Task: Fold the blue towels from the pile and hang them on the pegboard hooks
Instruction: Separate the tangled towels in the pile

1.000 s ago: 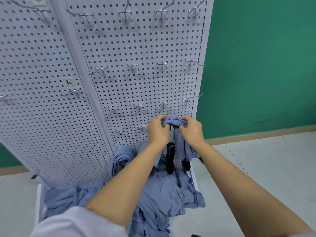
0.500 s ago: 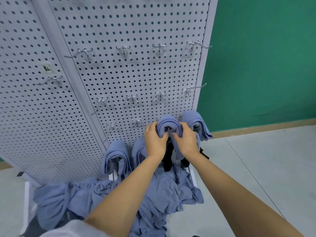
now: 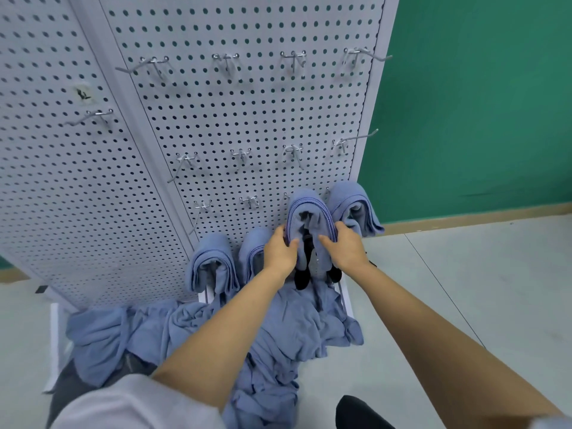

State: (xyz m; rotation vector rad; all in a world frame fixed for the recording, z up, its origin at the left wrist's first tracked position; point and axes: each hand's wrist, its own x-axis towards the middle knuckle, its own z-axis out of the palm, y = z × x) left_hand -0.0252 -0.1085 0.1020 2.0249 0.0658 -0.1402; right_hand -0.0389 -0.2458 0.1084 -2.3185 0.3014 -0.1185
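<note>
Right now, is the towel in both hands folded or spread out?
Folded: the towel arches in stacked layers, edges running parallel along its front.

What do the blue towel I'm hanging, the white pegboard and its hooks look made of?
Blue folded towel: soft matte cloth, likely microfibre or cotton; it drapes and creases. White perforated pegboard: probably painted sheet metal, smooth with even holes. Silver wire hooks: bare metal, thin and glinting.
</note>
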